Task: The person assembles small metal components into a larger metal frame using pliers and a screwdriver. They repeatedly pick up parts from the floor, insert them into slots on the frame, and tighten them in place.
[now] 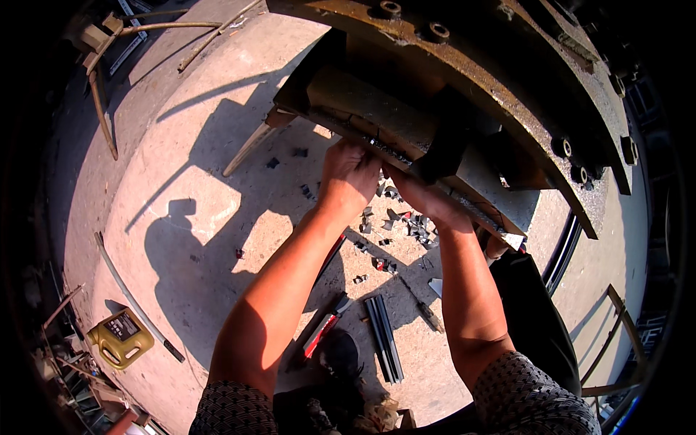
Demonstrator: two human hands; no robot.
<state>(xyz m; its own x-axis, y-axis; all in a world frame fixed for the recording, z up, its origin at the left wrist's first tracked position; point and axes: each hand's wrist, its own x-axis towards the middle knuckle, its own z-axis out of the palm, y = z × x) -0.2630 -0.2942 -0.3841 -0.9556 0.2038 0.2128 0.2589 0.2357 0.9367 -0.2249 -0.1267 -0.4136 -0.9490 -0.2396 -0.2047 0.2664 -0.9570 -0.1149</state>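
Arms (272, 297), left fingers (353, 150) curled at metalwork (391, 151)

Workshop: heavy metal frame (471, 59), concrete floor (116, 203) (strewn with black scraps (418, 230)), olive jerrycan (122, 335).

short dark sleeves (525, 395) bear a small pale pattern; the shoe (340, 353) is dark.

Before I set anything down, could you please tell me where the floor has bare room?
Two patches of floor look mostly bare: between the curved pipe and left forearm, and between the black strips, thin tool and right forearm. It is crowded below the left hand and right hand, where black scraps lie scattered.
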